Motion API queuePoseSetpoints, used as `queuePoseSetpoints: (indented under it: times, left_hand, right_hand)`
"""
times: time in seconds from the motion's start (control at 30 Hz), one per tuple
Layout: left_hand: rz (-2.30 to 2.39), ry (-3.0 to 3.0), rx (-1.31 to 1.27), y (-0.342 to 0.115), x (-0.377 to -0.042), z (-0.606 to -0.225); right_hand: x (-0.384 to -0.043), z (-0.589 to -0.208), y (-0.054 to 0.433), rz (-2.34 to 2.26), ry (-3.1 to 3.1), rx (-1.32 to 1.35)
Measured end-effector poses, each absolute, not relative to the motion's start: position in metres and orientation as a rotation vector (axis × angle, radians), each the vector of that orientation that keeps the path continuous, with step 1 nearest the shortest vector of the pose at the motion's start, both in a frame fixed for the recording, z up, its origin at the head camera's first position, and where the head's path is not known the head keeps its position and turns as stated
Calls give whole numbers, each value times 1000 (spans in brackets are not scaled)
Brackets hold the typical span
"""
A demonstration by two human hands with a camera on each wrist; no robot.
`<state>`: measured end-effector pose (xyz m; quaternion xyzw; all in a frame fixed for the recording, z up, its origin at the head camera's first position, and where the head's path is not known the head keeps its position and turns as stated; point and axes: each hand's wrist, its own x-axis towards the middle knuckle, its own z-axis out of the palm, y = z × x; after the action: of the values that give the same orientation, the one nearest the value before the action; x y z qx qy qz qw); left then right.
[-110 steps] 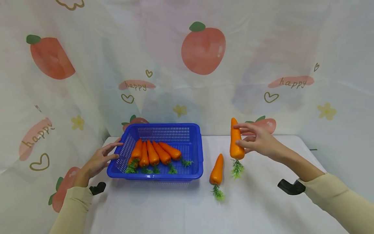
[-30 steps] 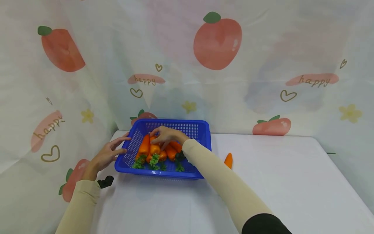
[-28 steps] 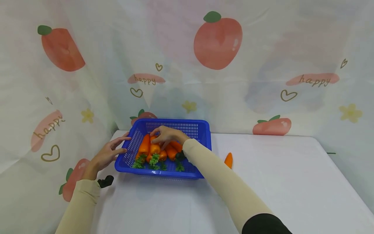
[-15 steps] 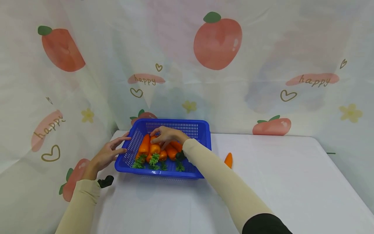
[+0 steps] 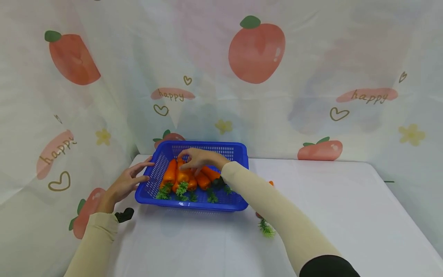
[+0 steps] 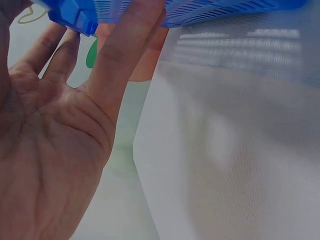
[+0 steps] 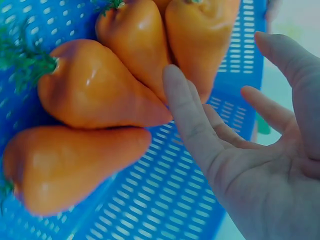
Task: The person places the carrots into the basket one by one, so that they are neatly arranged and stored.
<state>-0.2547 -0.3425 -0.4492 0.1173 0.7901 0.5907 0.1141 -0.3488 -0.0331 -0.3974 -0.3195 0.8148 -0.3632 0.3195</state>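
A blue slotted plastic basket (image 5: 194, 205) holds several orange carrots with green tops. My left hand (image 5: 128, 181) lies at the basket's left side, its extended fingertips and thumb touching the rim. In the left wrist view its palm faces the camera beneath the basket wall (image 6: 210, 14). Inside the basket, my right hand (image 5: 198, 158) hovers over a carrot (image 5: 182, 177) lying atop others. The right wrist view shows its fingers loosely spread beside the carrots' narrow tips, holding nothing. Another carrot (image 5: 266, 229) lies on the table, mostly hidden by my right sleeve.
The basket stands on a white-covered table (image 5: 346, 215) near its back edge. A fruit-printed curtain (image 5: 207, 50) hangs behind and on the left. My right forearm (image 5: 277, 211) crosses over the table's middle. Dark wrist mounts (image 5: 125, 214) stick out at the sleeves.
Earlier my right hand gripped a carrot above the table at right; that carrot is now in the basket, and the fingers have just loosened. My right forearm has shifted slightly right, uncovering the table carrot's top.
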Motion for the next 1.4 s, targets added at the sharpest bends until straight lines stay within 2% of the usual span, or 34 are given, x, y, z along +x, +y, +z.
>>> queuePoseSetpoints:
  times: [0.47,0.87,1.17,1.4]
  left_hand:
    - [1709,2332,362,-341,-252,-450]
    - [1693,2346,340,-342,-250,-450]
    - [1693,2343,347,-341,-250,-448]
    - [1696,2338,360,-340,-246,-445]
  right_hand:
    - [-319,-362,13,-692,2409,-1143]
    - [-295,-354,76,-841,2474,-1206]
    - [-268,-348,130,-960,2558,-1165]
    - [-247,-351,168,-1084,2539,-996]
